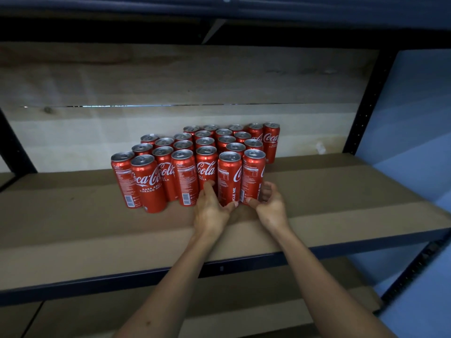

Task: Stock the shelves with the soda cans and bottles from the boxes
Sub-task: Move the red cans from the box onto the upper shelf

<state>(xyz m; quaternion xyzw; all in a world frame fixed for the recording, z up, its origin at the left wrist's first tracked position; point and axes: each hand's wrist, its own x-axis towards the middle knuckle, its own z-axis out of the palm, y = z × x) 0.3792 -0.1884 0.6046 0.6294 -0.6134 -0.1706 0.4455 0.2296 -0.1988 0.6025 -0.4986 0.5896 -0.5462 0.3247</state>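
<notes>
Several tall red Coca-Cola cans [151, 184] stand upright in a tight block on the brown shelf board [341, 191], in rows running back toward the wooden rear panel. My left hand [211, 211] wraps the base of a front-row can [229, 174], thumb on its front and fingers on its left side. Beside it, my right hand [272, 206] cups the base of the neighbouring can [252, 172] at the front right corner. Both cans stand on the board and touch the block.
The dark metal front rail [97, 281] edges the shelf. A lower shelf board [244, 301] lies beneath. A black perforated upright [366, 106] stands at the right, with a blue wall [415, 142] beyond. Bare board stretches left and right of the cans.
</notes>
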